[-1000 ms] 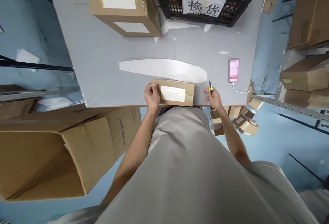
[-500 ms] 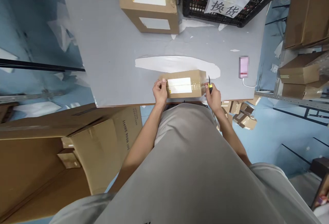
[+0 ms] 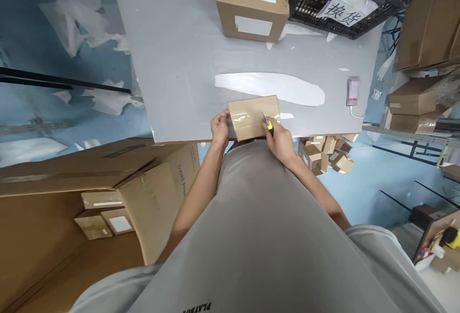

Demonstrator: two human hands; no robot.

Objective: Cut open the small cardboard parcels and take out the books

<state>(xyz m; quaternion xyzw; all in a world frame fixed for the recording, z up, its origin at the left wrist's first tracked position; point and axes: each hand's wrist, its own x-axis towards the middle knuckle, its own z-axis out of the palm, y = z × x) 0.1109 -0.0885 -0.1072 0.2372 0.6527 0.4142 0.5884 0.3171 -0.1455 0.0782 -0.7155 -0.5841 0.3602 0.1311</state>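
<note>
A small brown cardboard box lies at the table's front edge, with shiny clear tape across its upward face. My left hand is closed at the box's left end, thumb and fingers gripping its edge. In my right hand is a utility knife with yellow and black on its handle. Its blade points up and left over the right part of the box. Whether the blade touches the cardboard I cannot tell.
A larger taped box and a black plastic crate stand at the back of the table. White paper lies behind the small box. A phone with a cable is at right. A big open carton stands lower left.
The small box has been turned over, so its white label no longer shows and a taped face is up. My right hand has moved left with the knife, over the box.
</note>
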